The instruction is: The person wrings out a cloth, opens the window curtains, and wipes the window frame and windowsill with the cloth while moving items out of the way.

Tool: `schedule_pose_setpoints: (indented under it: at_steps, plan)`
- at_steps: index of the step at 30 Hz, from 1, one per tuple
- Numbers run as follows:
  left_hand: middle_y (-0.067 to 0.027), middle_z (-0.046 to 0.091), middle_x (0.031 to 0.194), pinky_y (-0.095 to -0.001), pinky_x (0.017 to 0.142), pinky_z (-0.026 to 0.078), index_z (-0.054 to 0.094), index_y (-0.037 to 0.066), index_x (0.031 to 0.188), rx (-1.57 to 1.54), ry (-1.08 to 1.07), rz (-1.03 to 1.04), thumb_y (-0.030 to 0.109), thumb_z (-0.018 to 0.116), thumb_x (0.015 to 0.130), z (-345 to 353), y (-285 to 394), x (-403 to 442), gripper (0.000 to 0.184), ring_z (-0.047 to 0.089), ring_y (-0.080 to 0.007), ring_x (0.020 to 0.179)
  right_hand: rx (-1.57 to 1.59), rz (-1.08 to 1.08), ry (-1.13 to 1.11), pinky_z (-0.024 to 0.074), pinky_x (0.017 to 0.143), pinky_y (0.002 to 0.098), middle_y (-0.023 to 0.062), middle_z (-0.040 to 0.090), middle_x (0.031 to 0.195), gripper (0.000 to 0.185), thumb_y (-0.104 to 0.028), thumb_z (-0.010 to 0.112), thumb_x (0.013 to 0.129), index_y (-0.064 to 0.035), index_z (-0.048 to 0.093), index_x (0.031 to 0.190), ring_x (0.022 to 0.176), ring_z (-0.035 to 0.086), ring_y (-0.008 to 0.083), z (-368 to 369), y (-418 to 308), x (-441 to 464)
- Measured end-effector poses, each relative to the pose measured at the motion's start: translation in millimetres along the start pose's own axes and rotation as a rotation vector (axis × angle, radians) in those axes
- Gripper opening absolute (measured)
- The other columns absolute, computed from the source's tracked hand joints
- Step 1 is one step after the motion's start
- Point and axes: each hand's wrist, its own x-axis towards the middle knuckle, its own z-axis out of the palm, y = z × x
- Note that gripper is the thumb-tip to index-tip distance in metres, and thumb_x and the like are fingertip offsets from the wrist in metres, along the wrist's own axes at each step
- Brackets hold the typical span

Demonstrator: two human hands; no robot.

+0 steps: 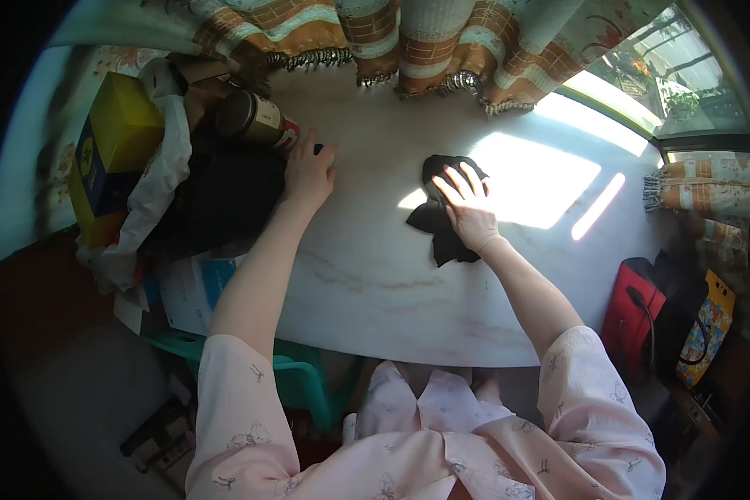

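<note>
My right hand (472, 215) lies flat with its fingers spread on a crumpled black cloth (450, 246), pressed against the marble-patterned tabletop (375, 275). The cloth spreads out to the left of and below the palm. Further left, my left hand (310, 177) has its fingers curled around a small dark blue thing (318, 149), which is mostly hidden. That hand is beside a brown jar (250, 118) lying on its side and a black bag or cloth (217, 200).
A yellow and blue box (112, 158) and white plastic (165, 158) stand at the left. Fringed curtains (375, 42) hang along the back edge. A red bag (632, 308) and a patterned yellow bag (708, 329) are at the right. A green chair (304, 379) is below the table.
</note>
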Motion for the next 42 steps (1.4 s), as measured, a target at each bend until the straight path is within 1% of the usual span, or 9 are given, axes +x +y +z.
schedule_pose_setpoints:
  at_steps: [2,10,12,15,18,23,25,34,42]
  plan:
    - [-0.0142,0.052,0.115,-0.0455,0.085,0.052,0.058,0.012,0.116,-0.012,-0.074,0.001,0.006,0.065,0.083,11.7,-15.2,2.2,0.034,0.054,-0.0329,0.111,-0.076,0.15,-0.01,0.0274,0.108,0.0518,0.0038,0.043,0.144,0.054,-0.017,0.062,0.084,-0.0232,0.049,0.136,0.137,0.033,0.0274,-14.3,50.5,-42.0]
    - [-0.0139,0.054,0.116,-0.0405,0.097,0.041,0.06,0.009,0.113,0.453,-0.391,-0.081,0.003,0.07,0.074,2.3,-20.0,-65.2,0.041,0.053,-0.0316,0.113,-0.237,0.404,0.122,0.0332,0.104,0.0438,0.0018,0.05,0.135,0.047,-0.007,0.058,0.084,-0.0207,0.056,0.13,0.128,0.04,0.0266,-37.9,136.3,-178.8]
    - [-0.0136,0.055,0.116,-0.0404,0.099,0.041,0.06,0.009,0.113,0.486,-0.399,-0.108,0.004,0.07,0.074,0.5,-19.8,-77.9,0.041,0.052,-0.0312,0.114,0.113,0.551,0.226,0.039,0.101,0.0422,0.0064,0.057,0.126,0.04,-0.002,0.056,0.085,-0.0147,0.06,0.123,0.12,0.046,0.0308,-41.9,123.9,-164.1]
    - [-0.0128,0.057,0.116,-0.0409,0.098,0.041,0.06,0.008,0.111,0.454,-0.187,-0.067,0.006,0.069,0.077,-8.0,-1.6,-96.4,0.035,0.052,-0.03,0.115,0.329,0.342,0.216,0.0483,0.091,0.0401,0.0104,0.062,0.117,0.034,0.0,0.06,0.081,-0.0091,0.063,0.114,0.106,0.053,0.0334,-79.4,14.6,-138.7]
    - [-0.0128,0.058,0.113,-0.0397,0.092,0.044,0.059,0.006,0.107,-0.115,0.219,-0.015,0.01,0.069,0.083,-12.5,36.5,-121.8,0.026,0.056,-0.0277,0.107,0.603,0.047,0.067,0.0503,0.087,0.0364,0.0069,0.062,0.118,0.041,-0.004,0.065,0.071,-0.0091,0.063,0.112,0.105,0.055,0.0293,-41.4,-105.0,-146.9]
    - [-0.0067,0.061,0.096,-0.0284,0.081,0.046,0.058,0.002,0.104,-0.819,0.397,-0.615,0.016,0.064,0.093,-4.4,102.5,-201.4,0.018,0.057,-0.015,0.087,0.531,-0.501,-0.343,0.0247,0.114,0.0427,0.0108,0.03,0.153,0.055,-0.027,0.064,0.08,-0.0117,0.054,0.132,0.144,0.023,0.0233,55.3,-196.3,-142.4]
    - [-0.0056,0.061,0.095,-0.027,0.08,0.045,0.058,0.002,0.103,-0.82,0.342,-0.663,0.016,0.063,0.093,-1.4,123.8,-233.5,0.018,0.056,-0.0133,0.087,0.683,-0.603,-0.368,0.0237,0.116,0.0438,0.0077,0.031,0.153,0.057,-0.027,0.064,0.081,-0.0117,0.052,0.134,0.145,0.02,0.0212,68.7,-162.3,-125.3]
    - [-0.0024,0.064,0.087,-0.0232,0.073,0.05,0.059,0.002,0.098,-0.974,-0.031,-0.837,0.01,0.062,0.093,19.1,183.8,-371.6,0.011,0.063,-0.0098,0.08,0.231,0.077,-0.307,0.0335,0.107,0.0539,-0.0005,0.03,0.152,0.07,-0.014,0.063,0.08,-0.0287,0.037,0.144,0.141,0.026,0.0245,-34.1,63.0,-252.1]
    - [-0.0036,0.065,0.086,-0.022,0.07,0.05,0.06,0.001,0.096,-1.175,-0.066,-0.909,0.009,0.063,0.092,0.7,254.8,-459.0,0.009,0.064,-0.01,0.077,0.317,0.198,-0.142,0.0423,0.098,0.0443,0.0104,0.052,0.124,0.041,0.006,0.06,0.073,-0.0134,0.063,0.109,0.115,0.048,0.0339,-65.3,106.3,-311.0]
